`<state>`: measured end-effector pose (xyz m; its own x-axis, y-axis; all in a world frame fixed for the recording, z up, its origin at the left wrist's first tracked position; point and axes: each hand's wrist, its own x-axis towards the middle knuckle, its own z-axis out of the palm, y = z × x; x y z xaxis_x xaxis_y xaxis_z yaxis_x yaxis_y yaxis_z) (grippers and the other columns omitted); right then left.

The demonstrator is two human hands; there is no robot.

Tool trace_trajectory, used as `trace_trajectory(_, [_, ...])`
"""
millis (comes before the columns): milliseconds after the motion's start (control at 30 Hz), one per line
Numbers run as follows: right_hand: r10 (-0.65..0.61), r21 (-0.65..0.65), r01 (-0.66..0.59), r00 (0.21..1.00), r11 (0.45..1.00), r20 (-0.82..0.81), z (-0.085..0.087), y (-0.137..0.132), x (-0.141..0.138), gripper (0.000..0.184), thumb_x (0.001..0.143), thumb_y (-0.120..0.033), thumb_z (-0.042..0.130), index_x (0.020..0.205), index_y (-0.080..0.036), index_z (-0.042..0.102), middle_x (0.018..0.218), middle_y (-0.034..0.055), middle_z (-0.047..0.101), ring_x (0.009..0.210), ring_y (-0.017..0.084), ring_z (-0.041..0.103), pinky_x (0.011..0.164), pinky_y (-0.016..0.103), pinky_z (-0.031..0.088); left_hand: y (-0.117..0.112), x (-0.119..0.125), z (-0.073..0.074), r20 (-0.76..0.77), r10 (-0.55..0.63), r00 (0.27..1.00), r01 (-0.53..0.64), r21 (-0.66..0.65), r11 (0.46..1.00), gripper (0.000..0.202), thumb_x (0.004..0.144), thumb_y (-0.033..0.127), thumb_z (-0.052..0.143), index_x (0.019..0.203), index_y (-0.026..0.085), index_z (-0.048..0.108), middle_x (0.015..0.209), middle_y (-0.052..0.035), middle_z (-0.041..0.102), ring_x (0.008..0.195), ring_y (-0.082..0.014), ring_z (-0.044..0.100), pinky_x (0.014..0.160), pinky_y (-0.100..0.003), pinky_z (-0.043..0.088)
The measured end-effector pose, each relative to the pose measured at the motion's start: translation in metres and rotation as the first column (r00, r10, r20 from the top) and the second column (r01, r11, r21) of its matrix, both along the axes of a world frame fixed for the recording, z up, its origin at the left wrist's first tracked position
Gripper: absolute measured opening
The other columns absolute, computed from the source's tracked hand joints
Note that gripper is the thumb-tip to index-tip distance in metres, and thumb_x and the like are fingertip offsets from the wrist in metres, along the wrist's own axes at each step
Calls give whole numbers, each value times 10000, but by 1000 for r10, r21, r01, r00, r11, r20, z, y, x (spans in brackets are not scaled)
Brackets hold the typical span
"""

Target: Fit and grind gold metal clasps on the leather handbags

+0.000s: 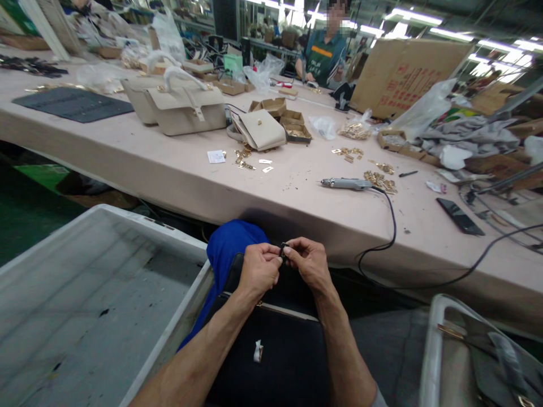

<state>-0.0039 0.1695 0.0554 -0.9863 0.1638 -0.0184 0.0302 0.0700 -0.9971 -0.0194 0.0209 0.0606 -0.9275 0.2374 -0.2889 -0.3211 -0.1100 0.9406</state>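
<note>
A black handbag [275,350] lies on my lap, below the table edge. My left hand [259,268] and my right hand [309,261] meet just above its top edge. Both are closed in a pinch on a small dark fitting [283,250] at the bag's top; I cannot make out what the fitting is. A small white tag [258,351] sits on the bag's front. Blue cloth [227,249] shows under the bag on the left.
A grey electric screwdriver [345,183] with a black cable lies on the pink table [139,161]. Beige handbags [186,104], gold hardware [380,181], small boxes and a phone [460,216] are spread about. A white bin [106,220] stands left. A person [324,53] works at the far side.
</note>
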Motion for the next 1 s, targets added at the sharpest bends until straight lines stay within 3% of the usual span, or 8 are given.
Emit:
trace_trajectory(167, [-21,-63,21,1000,998,13,3,-2,0,357,738,-456,856,802,-128,731,603,14,632,493,102,516,474,211,425,-2,-1,-2,-30,-66,997,66,3,998,377,679,379,847,842,128,616,552,-7,644,278,-98,460,250,-174,297])
trace_trajectory(300, [-10,-82,12,1000,997,24,-3,1,-1,350,758,-448,839,813,-122,724,601,17,631,487,99,509,476,214,419,-2,-1,-1,4,-91,996,91,-20,996,269,704,256,764,892,118,630,632,-28,686,291,-106,493,253,-182,328])
trace_trajectory(500, [37,-59,-36,999,998,6,-10,3,-1,346,792,-446,850,861,-132,723,688,28,672,565,120,582,533,220,459,1,0,3,13,-28,1000,29,-72,997,144,717,149,674,844,127,609,552,-7,659,267,-91,443,263,-173,311])
trace_trajectory(700, [15,50,-14,1000,999,-23,-10,2,-3,404,938,-501,705,766,-136,697,564,13,615,490,103,517,496,211,398,3,-1,2,-27,-72,997,70,-65,995,166,771,264,711,815,145,605,569,-19,658,281,-102,462,255,-179,308])
trace_trajectory(1000, [6,101,-8,1000,995,16,-17,1,-9,374,865,-486,778,747,-137,708,561,19,626,487,118,548,494,211,397,2,-3,-6,-41,-60,997,58,-49,997,308,766,418,766,736,186,566,431,44,533,264,-99,407,250,-168,273])
